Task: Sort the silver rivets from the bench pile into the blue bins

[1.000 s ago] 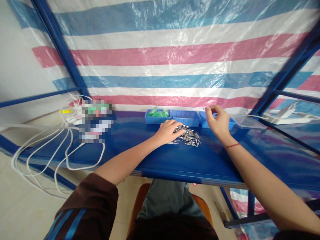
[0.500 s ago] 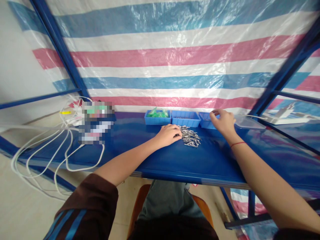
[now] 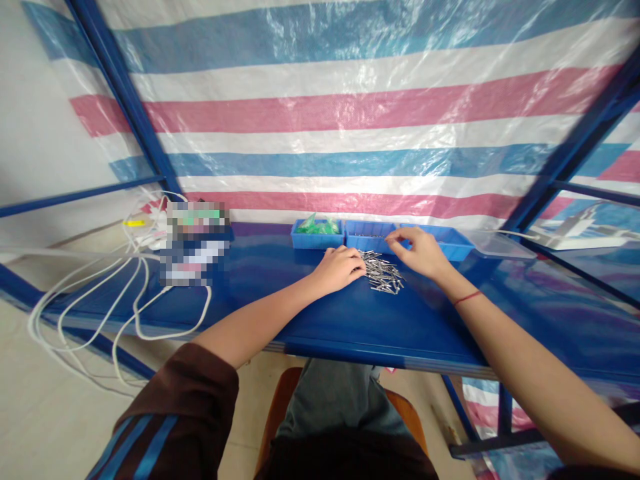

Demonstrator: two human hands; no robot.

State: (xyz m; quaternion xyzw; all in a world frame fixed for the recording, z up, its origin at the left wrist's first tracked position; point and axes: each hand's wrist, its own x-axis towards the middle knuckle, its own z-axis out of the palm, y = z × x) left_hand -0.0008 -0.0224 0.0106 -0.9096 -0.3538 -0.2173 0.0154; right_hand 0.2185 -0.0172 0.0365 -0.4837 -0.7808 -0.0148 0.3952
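On my feed the big striped sheet (image 3: 320, 117) hangs past my R hand (image 3: 419, 252) & L hand (image 3: 340, 268). The blue table (image 3: 310, 327) is under both. I'd say it's part way: some metal bits are in a bin, but lots lie loose on the table, so there's plenty left.

3 blue bins stand in a row beyond my hands. The R bin (image 3: 453, 253) is behind & right of my R hand, which hides some of it; can't make out what's inside. The mid bin (image 3: 367, 247) is by the R hand's tips & has a thin layer of small metal bits (image 3: 373, 235). The L bin (image 3: 317, 243), past my L hand, holds green stuff (image 3: 319, 227), prob. bags.

The metal pile (image 3: 385, 273) is btwn my hands. My L hand is curled over its L edge; can't tell if it's got a bit. My R thumb & 1st finger make a narrow gap near the mid bin; can't tell if a bit's in there.
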